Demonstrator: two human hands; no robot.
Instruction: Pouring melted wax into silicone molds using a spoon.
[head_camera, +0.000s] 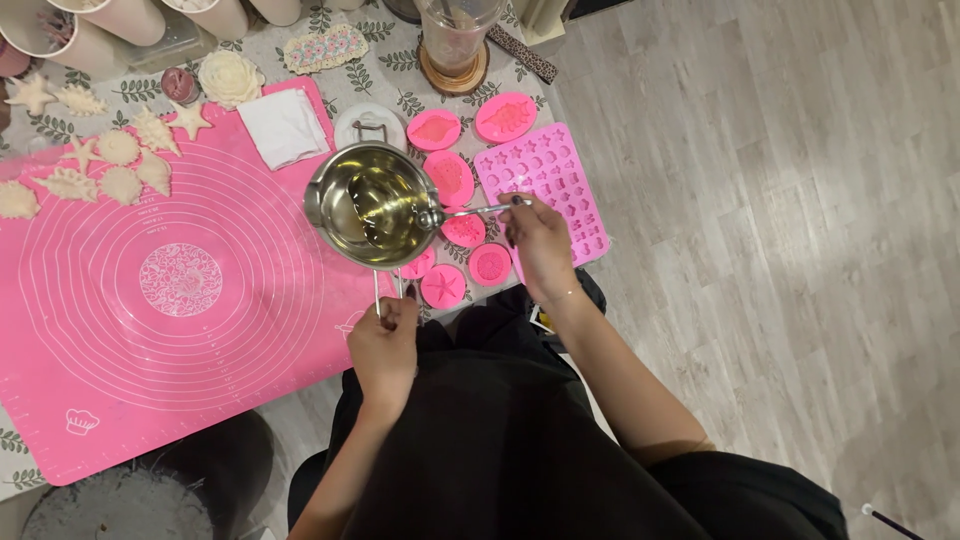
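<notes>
Warm, soft indoor light covered the scene, brightest on the wooden floor (780, 200). Glare flashed inside the metal pot (372, 205), which dropped a faint shadow onto the pink mat (150, 330) beneath it. Focus held sharp around the pot; corners far from it darkened and curved slightly.

- One metal pot (372, 205) with clear liquid in it.
- One large pink mat (150, 330) with ring markings.
- One flat pink mould tray (560, 185) with many small shapes.
- Seven small round pink moulds (434, 129) beside the tray, some partly hidden by the pot.
- About ten cream cast shapes (120, 148), shells and stars, on and near the mat.
- One cream rose (230, 78).
- One folded white cloth (284, 127).
- Two hands: left hand (383, 352), right hand (540, 245).
</notes>
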